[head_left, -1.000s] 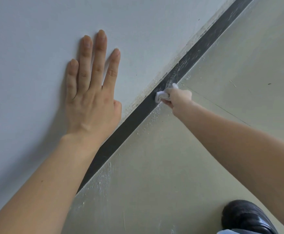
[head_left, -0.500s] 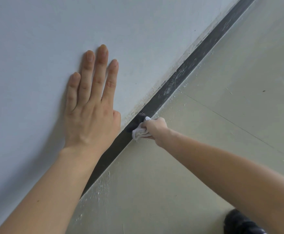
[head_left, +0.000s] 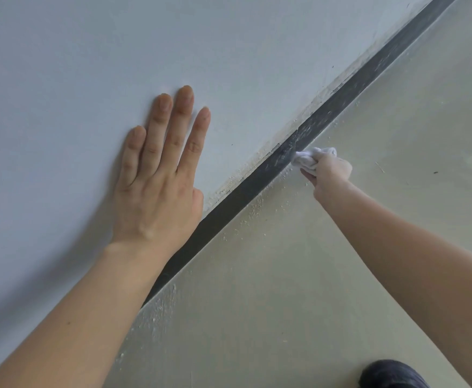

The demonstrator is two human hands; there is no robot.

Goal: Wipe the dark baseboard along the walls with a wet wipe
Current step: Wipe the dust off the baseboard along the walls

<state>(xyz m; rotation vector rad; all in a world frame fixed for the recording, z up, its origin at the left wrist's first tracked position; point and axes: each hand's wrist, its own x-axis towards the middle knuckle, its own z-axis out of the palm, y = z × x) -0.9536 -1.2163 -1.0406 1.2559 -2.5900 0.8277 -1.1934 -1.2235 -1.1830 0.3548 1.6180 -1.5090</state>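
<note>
The left hand [head_left: 156, 191] is laid flat on the wall [head_left: 61, 79] with fingers straight, apparently as a brace for the low reach. The wipe [head_left: 312, 156], bunched into a wad, is gripped in the curled fingers of the right hand [head_left: 331, 170] and pressed against the baseboard [head_left: 237, 197] just above the floor [head_left: 285, 275], where a cleaner dark stretch gives way to a dusty, streaked one farther along. White flecks [head_left: 253, 211] are scattered on the floor along the baseboard's foot.
</note>
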